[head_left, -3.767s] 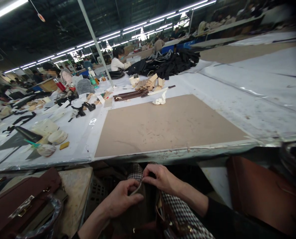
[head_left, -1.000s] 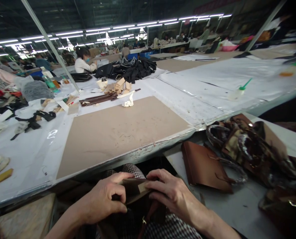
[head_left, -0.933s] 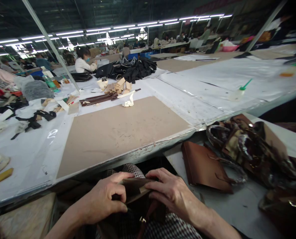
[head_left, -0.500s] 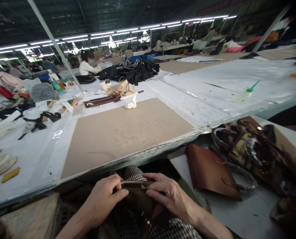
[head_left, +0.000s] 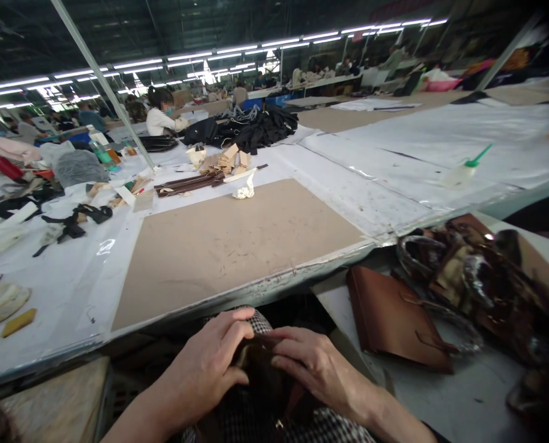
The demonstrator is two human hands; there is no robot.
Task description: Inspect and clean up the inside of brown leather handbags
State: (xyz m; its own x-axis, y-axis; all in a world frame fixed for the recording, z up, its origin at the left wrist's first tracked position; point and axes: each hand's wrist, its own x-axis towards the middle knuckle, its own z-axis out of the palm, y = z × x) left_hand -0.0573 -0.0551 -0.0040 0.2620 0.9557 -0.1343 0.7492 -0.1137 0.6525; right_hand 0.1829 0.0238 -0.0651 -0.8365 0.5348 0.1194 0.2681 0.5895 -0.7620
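On the lap, over black-and-white checked cloth (head_left: 251,424), lies a dark brown bag (head_left: 261,375) with its rim toward the hands. My left hand (head_left: 214,347) grips the rim on the left, thumb inside and fingers curled over the far edge. My right hand (head_left: 309,360) pinches the same rim on the right between thumb and fingers. Between the two hands the rim is bent and bunched. The bag's lower part is in shadow, with a small metal fitting (head_left: 279,424) showing.
A brown leather bag (head_left: 394,314) and a heap of bags with wrapped handles (head_left: 482,271) lie to the right. Ahead, the white table carries a tan board (head_left: 237,240), brown strips (head_left: 189,183), a glue bottle (head_left: 461,174) and black pieces (head_left: 247,129). A person (head_left: 159,120) sits beyond.
My left hand has moved right and slightly up, closer to my right hand. The rim, stretched out before, is now bunched between them. My right hand has barely moved.
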